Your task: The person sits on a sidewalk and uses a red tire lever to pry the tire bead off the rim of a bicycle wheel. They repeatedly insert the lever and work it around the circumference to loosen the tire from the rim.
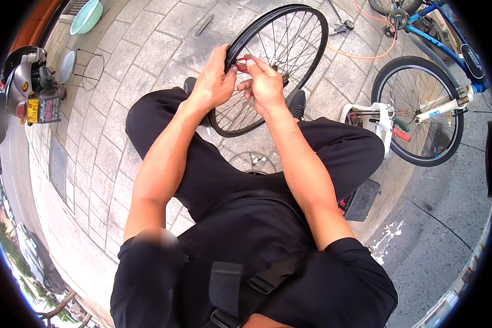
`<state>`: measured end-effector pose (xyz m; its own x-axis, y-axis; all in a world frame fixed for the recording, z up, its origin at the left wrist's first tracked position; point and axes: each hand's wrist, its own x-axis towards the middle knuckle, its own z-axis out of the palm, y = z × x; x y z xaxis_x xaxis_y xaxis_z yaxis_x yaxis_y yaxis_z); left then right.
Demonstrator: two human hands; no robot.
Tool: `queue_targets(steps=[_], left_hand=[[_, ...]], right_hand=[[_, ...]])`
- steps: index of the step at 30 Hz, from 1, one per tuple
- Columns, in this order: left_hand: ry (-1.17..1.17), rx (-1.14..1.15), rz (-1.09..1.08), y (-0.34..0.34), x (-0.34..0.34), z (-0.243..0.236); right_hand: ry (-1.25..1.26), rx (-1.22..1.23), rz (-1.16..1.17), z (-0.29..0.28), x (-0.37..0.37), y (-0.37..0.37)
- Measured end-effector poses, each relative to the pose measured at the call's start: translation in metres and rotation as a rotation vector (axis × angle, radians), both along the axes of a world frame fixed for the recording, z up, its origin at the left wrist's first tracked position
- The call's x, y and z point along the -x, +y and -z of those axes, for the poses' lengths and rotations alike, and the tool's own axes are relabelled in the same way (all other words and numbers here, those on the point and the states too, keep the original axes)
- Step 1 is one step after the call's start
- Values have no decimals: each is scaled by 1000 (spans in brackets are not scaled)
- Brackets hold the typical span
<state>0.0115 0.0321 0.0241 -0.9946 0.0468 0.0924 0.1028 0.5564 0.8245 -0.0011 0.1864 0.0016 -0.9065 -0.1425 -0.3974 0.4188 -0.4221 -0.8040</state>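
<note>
A spoked bicycle wheel with a black rim (323, 37) stands tilted on the paving between my legs. My left hand (212, 82) is closed round the left side of its rim, the fingertips hidden behind it. Close beside it, my right hand (265, 87) pinches a small red tool (241, 64) at the inner edge of the rim. Fingers cover most of that tool, so its exact kind does not show. Below the wheel, another round spoked part (251, 161) lies on the ground, partly hidden by my legs.
To the right stand a white tool holder (386, 117) with coloured handles and a blue bicycle (448, 24). An orange hose (374, 58) and a gauge (348, 25) lie beyond. A dark box (363, 201) sits by my right knee. Leftward are a scooter (33, 90) and a green basin (86, 17).
</note>
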Motion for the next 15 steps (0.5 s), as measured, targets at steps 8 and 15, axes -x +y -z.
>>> queue_targets(steps=[8,15], left_hand=[[99,-45,131,-2,3,7],[147,44,130,4,6,3]], right_hand=[[-142,225,-40,-2,1,-1],[-247,61,-61,-12,22,5]])
